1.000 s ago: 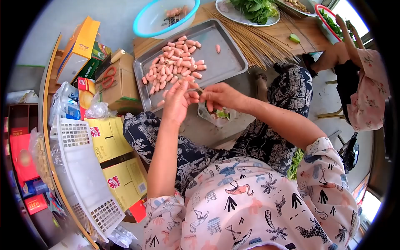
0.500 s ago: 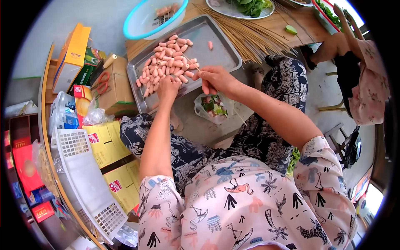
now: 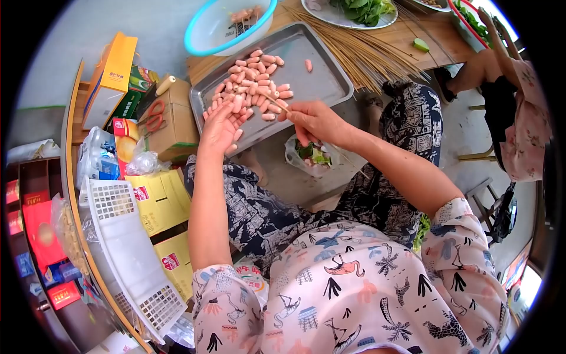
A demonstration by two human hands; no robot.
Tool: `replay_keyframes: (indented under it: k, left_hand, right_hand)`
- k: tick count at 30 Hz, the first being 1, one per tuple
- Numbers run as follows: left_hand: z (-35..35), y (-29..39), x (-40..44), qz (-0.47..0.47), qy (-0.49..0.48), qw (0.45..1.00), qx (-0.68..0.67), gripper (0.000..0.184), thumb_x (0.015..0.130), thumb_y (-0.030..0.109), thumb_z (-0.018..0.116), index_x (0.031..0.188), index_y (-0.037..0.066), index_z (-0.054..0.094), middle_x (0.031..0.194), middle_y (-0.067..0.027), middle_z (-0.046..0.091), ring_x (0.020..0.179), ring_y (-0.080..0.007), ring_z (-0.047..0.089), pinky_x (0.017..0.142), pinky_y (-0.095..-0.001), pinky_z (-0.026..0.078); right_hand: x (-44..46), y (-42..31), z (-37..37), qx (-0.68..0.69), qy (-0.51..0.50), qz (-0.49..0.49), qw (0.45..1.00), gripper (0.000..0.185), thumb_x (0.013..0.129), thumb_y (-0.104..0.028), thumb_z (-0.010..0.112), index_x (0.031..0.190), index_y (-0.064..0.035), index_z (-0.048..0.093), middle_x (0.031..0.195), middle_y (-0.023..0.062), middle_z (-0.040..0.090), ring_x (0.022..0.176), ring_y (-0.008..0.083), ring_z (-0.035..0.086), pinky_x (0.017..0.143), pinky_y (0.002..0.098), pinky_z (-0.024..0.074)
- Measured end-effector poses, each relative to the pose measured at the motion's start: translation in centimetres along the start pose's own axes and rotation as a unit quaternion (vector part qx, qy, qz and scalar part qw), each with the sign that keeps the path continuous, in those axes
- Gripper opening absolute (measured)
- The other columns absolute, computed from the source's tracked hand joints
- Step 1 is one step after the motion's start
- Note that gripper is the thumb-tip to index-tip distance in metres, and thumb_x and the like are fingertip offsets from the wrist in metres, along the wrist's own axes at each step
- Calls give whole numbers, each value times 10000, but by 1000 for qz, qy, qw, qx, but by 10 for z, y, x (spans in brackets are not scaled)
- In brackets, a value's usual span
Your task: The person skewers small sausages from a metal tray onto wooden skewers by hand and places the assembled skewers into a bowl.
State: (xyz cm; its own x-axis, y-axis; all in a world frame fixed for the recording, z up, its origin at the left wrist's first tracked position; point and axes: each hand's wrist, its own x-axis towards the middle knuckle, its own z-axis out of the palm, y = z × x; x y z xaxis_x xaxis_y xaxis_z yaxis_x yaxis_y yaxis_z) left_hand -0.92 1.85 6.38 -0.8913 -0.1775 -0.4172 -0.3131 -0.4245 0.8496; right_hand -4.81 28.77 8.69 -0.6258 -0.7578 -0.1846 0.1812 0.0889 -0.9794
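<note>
Small pink sausages (image 3: 256,74) lie heaped on a metal tray (image 3: 321,76), with one lying apart toward its right. My left hand (image 3: 219,131) is turned palm up at the tray's near left edge, fingers curled around a small sausage (image 3: 237,104); whether more sit in the palm is unclear. A thin bamboo skewer (image 3: 349,162) is gripped in my right hand (image 3: 318,121) at the tray's near side. Its front end points left over the heap, and its back end sticks out below my wrist. Whether a sausage is threaded on it cannot be made out.
Many bamboo skewers (image 3: 348,53) lie right of the tray. A blue-rimmed bowl (image 3: 197,41) and a plate of greens (image 3: 386,25) stand behind. Below hangs a plastic bag (image 3: 300,162) of scraps. Boxes (image 3: 171,118) and a white basket (image 3: 132,248) are at left; another person sits right.
My left hand has turned from palm down among the sausages to palm up with a sausage at its fingers. My right hand still grips the skewer. The view has shifted slightly.
</note>
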Motion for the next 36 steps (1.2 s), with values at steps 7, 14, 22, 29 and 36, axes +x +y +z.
replay_keyframes:
  k: [7, 14, 22, 29, 36]
  left_hand:
    - [-17, -31, -3, 0, 0, 992, -126, 257, 893, 122, 584, 1132, 37, 546, 1018, -84, 606, 913, -169, 595, 807, -292, 511]
    - [-5, -36, -3, 56, 6, 993, -102, 301, 873, 64, 595, 1165, 34, 532, 984, -70, 623, 910, -174, 605, 809, -301, 510]
    - [-6, -42, 1, 87, -15, 992, -85, 164, 868, 44, 594, 1026, 69, 559, 967, -74, 623, 861, -175, 606, 794, -313, 515]
    - [-2, -40, -3, 87, -7, 989, -121, 145, 882, 55, 572, 1026, 69, 564, 994, -90, 629, 847, -183, 610, 791, -329, 521]
    - [-4, -40, -5, 96, -2, 988, -117, 141, 876, 50, 578, 1015, 67, 560, 1014, -108, 635, 857, -190, 619, 786, -333, 526]
  right_hand:
    - [-6, 10, 19, -55, -37, 10, 998, 259, 933, -183, 438, 1042, -15, 603, 480, 14, 506, 417, 80, 479, 473, 253, 402]
    - [-3, 11, 20, -71, -39, 20, 997, 248, 911, -156, 438, 1028, -10, 600, 485, 13, 501, 411, 81, 481, 464, 256, 396]
    - [-2, 15, 24, -69, -43, 29, 996, 246, 896, -133, 435, 1027, -5, 599, 503, 14, 510, 414, 79, 479, 458, 253, 395]
    - [-3, 14, 26, -65, -39, 33, 997, 254, 900, -142, 441, 1041, -3, 600, 498, 15, 508, 412, 77, 473, 459, 252, 403]
    - [-2, 20, 27, -68, -38, 35, 996, 268, 910, -162, 435, 1051, -9, 604, 472, 9, 494, 403, 79, 466, 453, 253, 404]
